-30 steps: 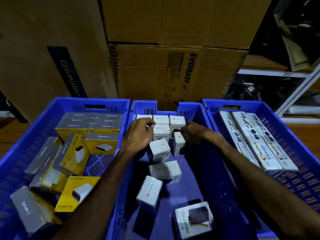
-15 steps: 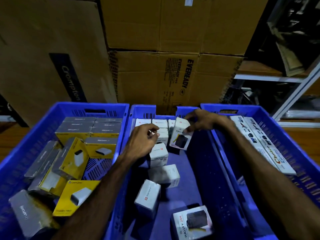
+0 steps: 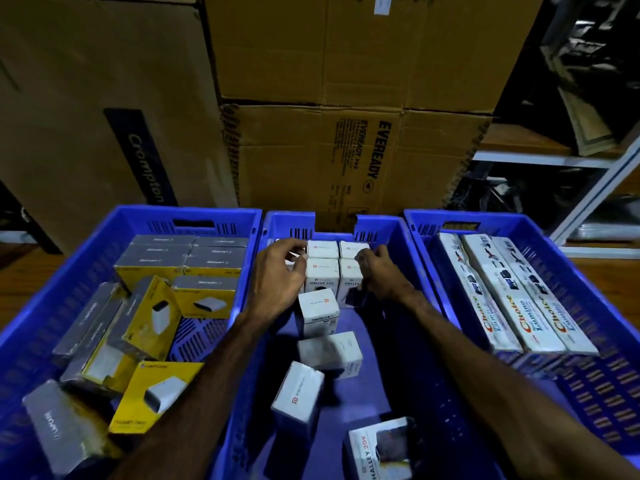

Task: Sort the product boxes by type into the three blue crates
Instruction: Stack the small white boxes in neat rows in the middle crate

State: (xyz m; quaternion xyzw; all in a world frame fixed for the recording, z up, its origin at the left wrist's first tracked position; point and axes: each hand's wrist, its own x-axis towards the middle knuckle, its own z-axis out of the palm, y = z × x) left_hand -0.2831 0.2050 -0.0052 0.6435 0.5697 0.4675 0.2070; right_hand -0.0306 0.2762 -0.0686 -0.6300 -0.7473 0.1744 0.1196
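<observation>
That white box (image 3: 350,280) the right hand (image 3: 384,278) just carried over is slotted in now, fingers curled on it, left hand (image 3: 281,276) pinching its neighbour (image 3: 322,277), so the middle crate (image 3: 388,227) row grows.

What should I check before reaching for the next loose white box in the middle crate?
1. Back rows of white boxes standing packed at the far wall: ok.
2. Left hand free: not ok, fingers curled on the rows' left side.
3. Right hand free: not ok, on the row's right box.
4. Loose white boxes left to line up: ok, four in sight.
5. Middle crate holds one type only: ok.
6. Room left in the rows: cannot tell, hands cover it.
</observation>
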